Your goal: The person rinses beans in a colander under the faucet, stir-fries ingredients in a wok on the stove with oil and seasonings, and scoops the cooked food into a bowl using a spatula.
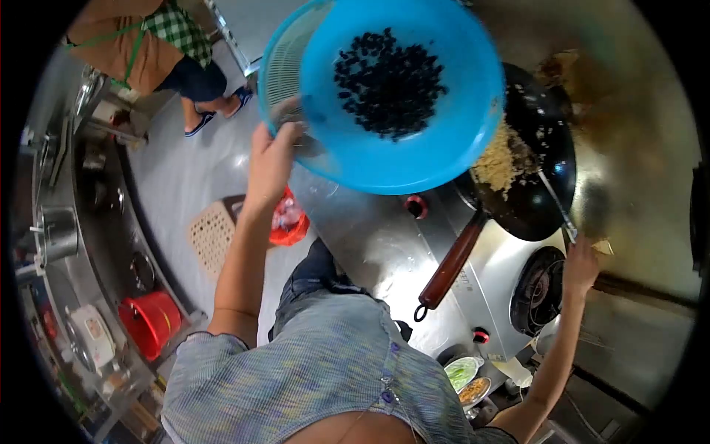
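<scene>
Two closed grips: your left hand (272, 163) on the blue bowl (414, 166), right hand (580, 270) on the spatula (556, 198) by its end, likely avoiding wok (529, 222) heat.

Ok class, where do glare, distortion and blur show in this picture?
Head view: glare whitens the steel counter; head view: wide-angle distortion bows the left-side counter edge, corners black; head view: the left hand's fingertips look ghosted beside the blue basin.
</scene>
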A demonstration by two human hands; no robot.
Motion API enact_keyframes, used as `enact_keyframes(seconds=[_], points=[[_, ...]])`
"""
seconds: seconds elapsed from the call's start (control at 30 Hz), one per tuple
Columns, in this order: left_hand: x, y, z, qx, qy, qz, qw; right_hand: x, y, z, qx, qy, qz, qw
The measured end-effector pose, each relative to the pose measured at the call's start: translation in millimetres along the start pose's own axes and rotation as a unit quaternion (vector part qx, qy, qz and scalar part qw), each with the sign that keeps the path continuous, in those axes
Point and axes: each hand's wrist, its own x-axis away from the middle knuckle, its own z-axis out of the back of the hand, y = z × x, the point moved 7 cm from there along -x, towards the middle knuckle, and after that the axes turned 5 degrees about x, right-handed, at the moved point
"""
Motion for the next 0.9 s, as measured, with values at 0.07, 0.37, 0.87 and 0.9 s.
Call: enact_keyframes(seconds=[0.07, 0.37, 0.87, 0.9], points=[[3.5, 14.3, -47.7, -0.002, -0.041, -0.033, 0.999, 10.1, -2.4, 15.0, -0.057, -0.051, -0.071, 0.995], [44.0, 50.0, -185.4, 0.011, -0.236, 0.041, 0.971, 53.4, -36.7, 22.7, -0.165, -0.077, -0.091, 0.979], [100.7, 70.2, -240.7, -0.017, -0.317, -0.045, 0.947, 112.2, -12.7, 83.9, -0.328, 0.083, -0.195, 0.921], [97.1, 65.3, -235.3, -0.042, -0.287, -0.043, 0.956, 122.9, -1.4, 90.7, -0.329, 0.086, -0.240, 0.909]])
